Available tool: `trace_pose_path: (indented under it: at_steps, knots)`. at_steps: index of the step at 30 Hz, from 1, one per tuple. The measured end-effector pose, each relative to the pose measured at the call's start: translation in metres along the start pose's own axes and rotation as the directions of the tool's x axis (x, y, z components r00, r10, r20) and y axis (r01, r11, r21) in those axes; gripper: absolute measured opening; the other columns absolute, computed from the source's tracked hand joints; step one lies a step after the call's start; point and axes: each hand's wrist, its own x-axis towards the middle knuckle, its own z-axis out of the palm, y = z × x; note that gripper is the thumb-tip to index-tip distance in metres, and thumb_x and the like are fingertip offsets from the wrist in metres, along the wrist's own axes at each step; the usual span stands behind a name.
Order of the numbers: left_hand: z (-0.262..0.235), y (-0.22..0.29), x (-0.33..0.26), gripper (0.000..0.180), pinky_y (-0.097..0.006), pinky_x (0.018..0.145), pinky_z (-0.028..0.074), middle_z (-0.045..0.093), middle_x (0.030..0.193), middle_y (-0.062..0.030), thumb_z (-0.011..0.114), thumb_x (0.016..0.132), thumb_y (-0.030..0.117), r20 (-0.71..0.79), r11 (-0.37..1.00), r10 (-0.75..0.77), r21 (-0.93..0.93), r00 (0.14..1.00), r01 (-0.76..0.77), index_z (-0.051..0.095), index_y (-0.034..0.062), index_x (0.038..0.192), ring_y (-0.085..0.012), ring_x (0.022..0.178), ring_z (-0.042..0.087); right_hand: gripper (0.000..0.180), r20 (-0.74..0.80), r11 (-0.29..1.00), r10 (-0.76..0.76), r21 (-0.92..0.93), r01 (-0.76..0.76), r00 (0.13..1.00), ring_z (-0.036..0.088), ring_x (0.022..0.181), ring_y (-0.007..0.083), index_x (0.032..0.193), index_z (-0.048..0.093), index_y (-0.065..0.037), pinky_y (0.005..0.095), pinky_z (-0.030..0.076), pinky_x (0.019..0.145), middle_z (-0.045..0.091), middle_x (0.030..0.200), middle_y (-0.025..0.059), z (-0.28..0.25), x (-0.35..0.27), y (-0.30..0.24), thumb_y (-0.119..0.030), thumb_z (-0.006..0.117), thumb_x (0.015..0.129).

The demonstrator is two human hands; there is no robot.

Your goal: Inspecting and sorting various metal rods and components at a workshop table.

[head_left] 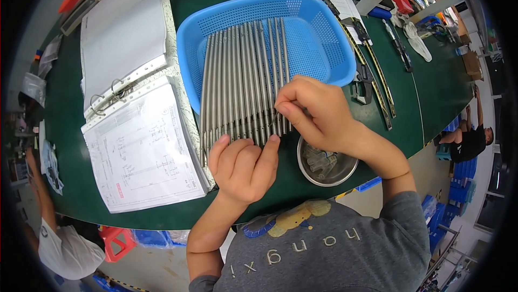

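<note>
A grey shirt [324,262] is filling the space nearest the camera, sitting close to the near edge of the green tabletop [442,84] and leaving little room between that edge and the hands. More room is showing on the right, where a green strip is running between the calipers [362,88] and the tabletop's edge; another is lying left of the binder [143,152]. A row of rods [243,76] is lying in the blue basket [186,71], near ends reaching past its near side. The left hand [243,170] is resting at those ends, its grip loose, fingers somewhat spread. The right hand [318,111] is pinching at the rods' right side, its grip narrow; I cannot tell what it is holding, if anything. Under the right wrist, a steel bowl [327,183] containing clear bits [321,162] is standing in the way. The binder is crowding the basket's left, the calipers are flanking its right, and a white glove [417,41] is lying farther off.
</note>
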Motion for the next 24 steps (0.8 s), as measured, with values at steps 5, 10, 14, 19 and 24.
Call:
trace_pose_path:
  at_steps: [5, 10, 14, 19, 24]
  knots:
    - [-0.0030, -0.0030, -0.0010, 0.014, -0.036, 0.090, 0.040, 0.048, 0.065, 0.0013, 0.065, 0.070, 0.007, 0.020, 0.999, -0.025, 0.021, 0.999, 0.024, 0.071, 0.0119, 0.082, -0.0146, 0.071, 0.054, 0.007, -0.015, 0.999, 0.006, 0.036, -0.006, 1.000, 0.056, 0.060, 0.0261, 0.085, 0.055, -0.006, 0.0336, 0.041, 0.049, 0.054, 0.071, 0.0066, -0.0020, 0.0012, -0.0009, -0.011, 0.061, 0.084]
    - [-0.0017, -0.0041, -0.0031, 0.015, -0.035, 0.087, 0.042, 0.048, 0.065, 0.0010, 0.064, 0.070, 0.006, 0.024, 1.000, -0.005, -0.003, 1.000, 0.005, 0.071, 0.0109, 0.082, -0.0149, 0.070, 0.054, 0.008, -0.027, 0.998, 0.012, 0.068, -0.010, 1.000, 0.056, 0.059, 0.0260, 0.085, 0.055, -0.006, 0.0336, 0.041, 0.049, 0.054, 0.071, 0.0070, 0.0018, -0.0020, -0.0006, -0.011, 0.062, 0.084]
    - [-0.0021, -0.0049, -0.0033, 0.015, -0.035, 0.086, 0.043, 0.049, 0.064, 0.0008, 0.064, 0.069, 0.005, 0.024, 1.000, -0.002, -0.008, 1.000, 0.002, 0.071, 0.0104, 0.082, -0.0150, 0.069, 0.054, 0.007, -0.017, 0.999, 0.018, 0.034, -0.017, 1.000, 0.056, 0.059, 0.0254, 0.085, 0.056, -0.006, 0.0333, 0.041, 0.049, 0.054, 0.070, 0.0072, 0.0029, -0.0029, -0.0032, -0.010, 0.062, 0.083]
    - [-0.0016, -0.0050, -0.0030, 0.016, -0.035, 0.084, 0.044, 0.049, 0.064, 0.0004, 0.062, 0.069, 0.005, 0.013, 1.000, -0.001, -0.008, 1.000, 0.001, 0.071, 0.0098, 0.082, -0.0153, 0.069, 0.054, 0.006, -0.041, 0.999, 0.013, 0.051, -0.011, 0.999, 0.055, 0.058, 0.0245, 0.085, 0.056, -0.006, 0.0329, 0.041, 0.049, 0.054, 0.071, 0.0073, 0.0010, -0.0043, -0.0003, -0.009, 0.061, 0.083]
    - [-0.0027, -0.0060, -0.0032, 0.018, -0.035, 0.084, 0.044, 0.050, 0.065, 0.0001, 0.061, 0.068, 0.004, 0.024, 1.000, 0.000, -0.019, 1.000, 0.000, 0.071, 0.0089, 0.082, -0.0158, 0.069, 0.055, 0.005, -0.064, 0.997, 0.010, 0.080, -0.005, 0.998, 0.054, 0.057, 0.0248, 0.085, 0.057, -0.005, 0.0326, 0.041, 0.049, 0.055, 0.071, 0.0079, 0.0045, -0.0049, 0.0022, -0.008, 0.061, 0.084]
